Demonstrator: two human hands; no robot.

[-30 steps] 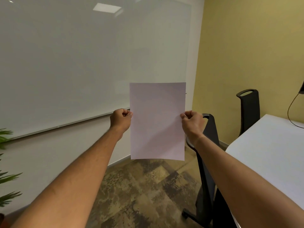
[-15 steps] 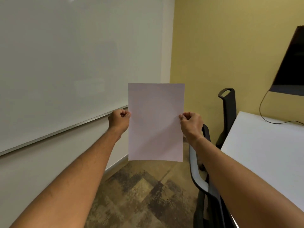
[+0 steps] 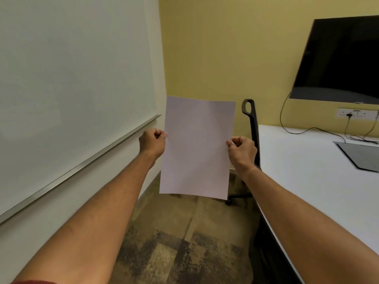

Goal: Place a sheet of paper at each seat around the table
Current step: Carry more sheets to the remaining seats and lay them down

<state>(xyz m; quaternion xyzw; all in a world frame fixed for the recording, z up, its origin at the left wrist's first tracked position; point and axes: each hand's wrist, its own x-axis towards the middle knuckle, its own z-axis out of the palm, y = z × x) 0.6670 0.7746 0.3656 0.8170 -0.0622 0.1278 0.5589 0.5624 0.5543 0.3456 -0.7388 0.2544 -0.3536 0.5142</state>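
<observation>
A blank white sheet of paper (image 3: 198, 148) hangs upright in the air in front of me. My left hand (image 3: 152, 143) pinches its left edge and my right hand (image 3: 242, 152) pinches its right edge, both at mid-height. The white table (image 3: 307, 181) lies to the right, its near edge running under my right forearm. A black chair (image 3: 251, 124) stands at the table's far left corner, its back partly hidden by the paper and my right hand.
A whiteboard (image 3: 71, 78) with a metal tray covers the wall on the left. On the yellow wall hangs a dark screen (image 3: 340, 58), with cables (image 3: 297, 130) trailing onto the table beside a grey mat (image 3: 361, 155). Patterned carpet (image 3: 174, 242) forms a narrow aisle between wall and table.
The view has swung to the right: the screen, cables and more of the table have come into sight. Both hands kept their grip on the paper, held in front of me.
</observation>
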